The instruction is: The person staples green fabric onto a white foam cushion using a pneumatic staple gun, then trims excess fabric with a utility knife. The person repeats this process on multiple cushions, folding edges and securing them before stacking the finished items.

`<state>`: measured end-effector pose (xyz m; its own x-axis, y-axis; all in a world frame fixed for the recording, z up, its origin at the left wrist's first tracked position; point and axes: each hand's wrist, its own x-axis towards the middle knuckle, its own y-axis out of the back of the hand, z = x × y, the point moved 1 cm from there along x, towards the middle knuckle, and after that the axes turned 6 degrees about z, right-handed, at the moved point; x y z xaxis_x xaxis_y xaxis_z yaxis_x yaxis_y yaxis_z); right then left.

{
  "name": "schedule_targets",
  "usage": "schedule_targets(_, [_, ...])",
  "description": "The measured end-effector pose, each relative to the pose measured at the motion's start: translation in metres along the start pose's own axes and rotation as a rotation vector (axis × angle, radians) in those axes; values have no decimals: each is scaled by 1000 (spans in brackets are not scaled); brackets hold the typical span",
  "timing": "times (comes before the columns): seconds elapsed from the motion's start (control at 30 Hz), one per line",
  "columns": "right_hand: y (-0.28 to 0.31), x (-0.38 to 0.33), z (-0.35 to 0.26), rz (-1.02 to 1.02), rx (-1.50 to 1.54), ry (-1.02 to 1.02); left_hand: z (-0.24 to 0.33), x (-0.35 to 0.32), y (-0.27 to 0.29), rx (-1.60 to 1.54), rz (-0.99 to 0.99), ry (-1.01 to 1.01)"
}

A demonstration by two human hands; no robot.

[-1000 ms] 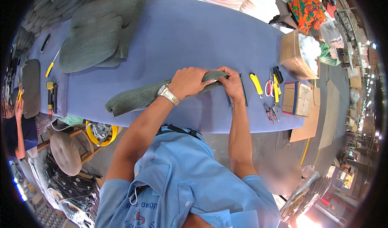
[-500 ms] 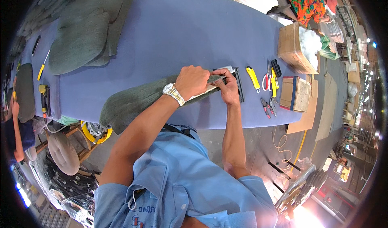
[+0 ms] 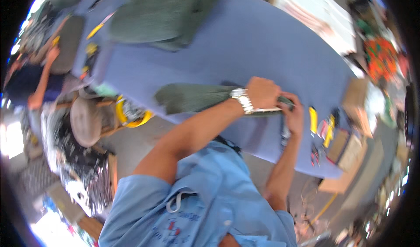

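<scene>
A long grey-green fabric-covered panel (image 3: pixel 192 99) is held above the blue table (image 3: pixel 262 37), with a thin pale edge showing along its near side. My left hand (image 3: pixel 262 93), with a metal-band watch on the wrist, is closed on the panel near its right end. At the corner of that end, my right hand (image 3: pixel 294 113) pinches the folded fabric, its fingers bent round it. A black and silver tool (image 3: pixel 285 131), blurred and partly covered, lies on the table by my right wrist. What sits under my fingertips is hidden.
Right of my hands lie a yellow cutter knife (image 3: pixel 313 120), red-handled pliers (image 3: pixel 315 155) and a small box (image 3: pixel 345 147). Stacked grey-green fabric pieces (image 3: pixel 153 21) rest at the far left. Beyond them, a co-worker's hand (image 3: pixel 52 54) touches another cushion (image 3: pixel 70 41). A carton (image 3: pixel 356 100) holds white stuffing.
The whole view has swung and blurred, so the table now slants down to the right. Both hands keep their grip at the panel's end, and the panel appears more edge-on.
</scene>
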<state>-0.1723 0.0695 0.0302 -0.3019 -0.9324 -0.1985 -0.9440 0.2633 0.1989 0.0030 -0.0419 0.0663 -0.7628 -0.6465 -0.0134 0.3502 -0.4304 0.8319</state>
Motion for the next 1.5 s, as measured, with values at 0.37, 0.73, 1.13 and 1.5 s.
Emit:
schedule_targets(0.37, [-11,38,-17,10,-254,123,-137,-234,128,258,492,218])
schedule_targets(0.73, [-11,37,-15,59,-315,185,-183,-237,67,-623,885,696])
schedule_targets(1.13, [-40,9,13,617,199,-36,-203,-221,61,-904,961,620])
schedule_targets(1.5, [-61,-138,51,707,739,-415,-194,-295,33,-1816,576,673])
